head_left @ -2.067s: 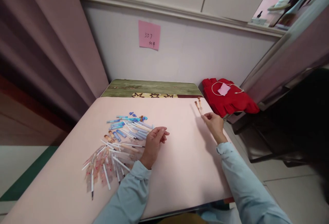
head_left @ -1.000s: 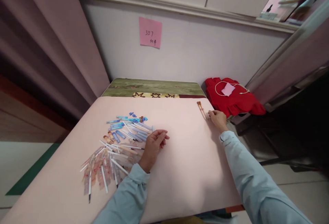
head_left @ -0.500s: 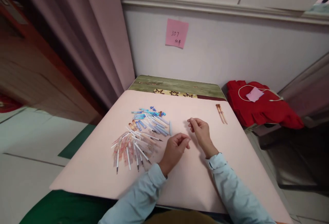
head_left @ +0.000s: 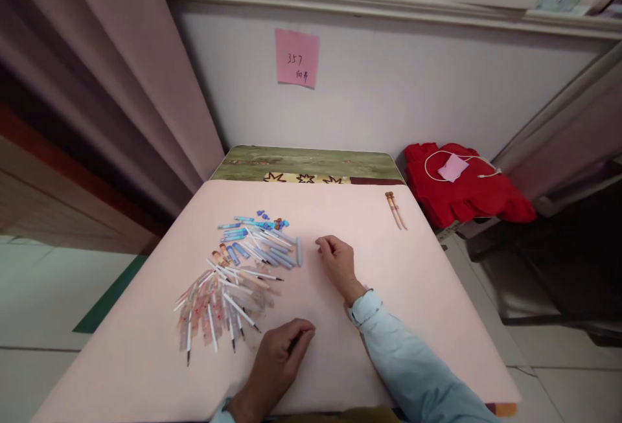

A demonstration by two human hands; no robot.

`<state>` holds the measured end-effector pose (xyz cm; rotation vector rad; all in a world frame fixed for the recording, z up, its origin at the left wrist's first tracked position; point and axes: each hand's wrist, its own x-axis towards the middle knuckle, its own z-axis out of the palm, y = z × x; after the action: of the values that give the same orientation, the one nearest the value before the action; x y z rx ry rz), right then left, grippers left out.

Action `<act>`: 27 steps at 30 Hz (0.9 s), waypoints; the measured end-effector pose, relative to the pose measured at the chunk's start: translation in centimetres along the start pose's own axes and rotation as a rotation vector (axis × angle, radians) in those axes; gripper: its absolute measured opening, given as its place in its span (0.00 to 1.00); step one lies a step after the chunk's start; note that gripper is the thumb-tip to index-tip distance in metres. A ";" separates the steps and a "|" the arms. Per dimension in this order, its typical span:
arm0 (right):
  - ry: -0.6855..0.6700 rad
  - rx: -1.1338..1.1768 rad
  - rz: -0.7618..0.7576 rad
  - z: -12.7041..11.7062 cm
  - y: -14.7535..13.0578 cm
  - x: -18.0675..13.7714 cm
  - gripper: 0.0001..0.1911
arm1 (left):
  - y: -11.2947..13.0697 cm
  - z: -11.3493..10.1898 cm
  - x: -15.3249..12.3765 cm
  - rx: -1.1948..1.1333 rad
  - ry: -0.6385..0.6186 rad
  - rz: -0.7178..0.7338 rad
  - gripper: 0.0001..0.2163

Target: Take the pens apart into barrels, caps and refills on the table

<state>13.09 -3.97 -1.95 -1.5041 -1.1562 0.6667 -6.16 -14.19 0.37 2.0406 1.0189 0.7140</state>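
My left hand [head_left: 278,363] is low over the near part of the table, thumb and fingers pinched together. My right hand [head_left: 337,266] rests farther forward with curled fingers, beside an upright-lying pale blue pen barrel [head_left: 299,251]. Whether either hand holds anything small cannot be made out. Left of my hands lie white pen refills [head_left: 241,313] with dark tips, fanned over clear pinkish strips or sleeves [head_left: 208,316]. Behind them are light blue barrels [head_left: 282,258], short blue tubes [head_left: 236,234] and small blue pieces [head_left: 262,215]. Two brown pens [head_left: 396,210] with brown bear-like tops lie at the far right.
The pale pink tabletop [head_left: 427,319] ends at a green patterned strip [head_left: 311,160] by the wall. A pink note [head_left: 297,59] is stuck to the wall. Red cloth [head_left: 486,199] with a white cable [head_left: 427,165] sits beyond the right edge. Curtains hang at both sides.
My left hand has pulled back toward me, away from my right hand. The whole view has shifted slightly, with the table things now farther left. The pens and parts look unmoved on the table.
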 end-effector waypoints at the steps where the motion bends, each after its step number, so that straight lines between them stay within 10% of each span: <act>1: -0.005 -0.004 0.002 0.0 0.0 0.1 0.15 | 0.0 0.0 0.0 0.011 0.026 0.022 0.08; 16: -0.012 0.063 0.256 0.3 -1.1 1.1 0.17 | 0.5 0.3 0.0 0.337 0.138 0.154 0.06; 27: 0.002 -0.023 0.042 0.6 -0.4 0.7 0.14 | -0.8 -0.2 0.5 0.203 0.147 0.162 0.05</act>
<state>12.72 -3.16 -1.61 -1.5518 -1.1368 0.6820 -6.32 -13.36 -0.08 2.2940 1.0527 0.8865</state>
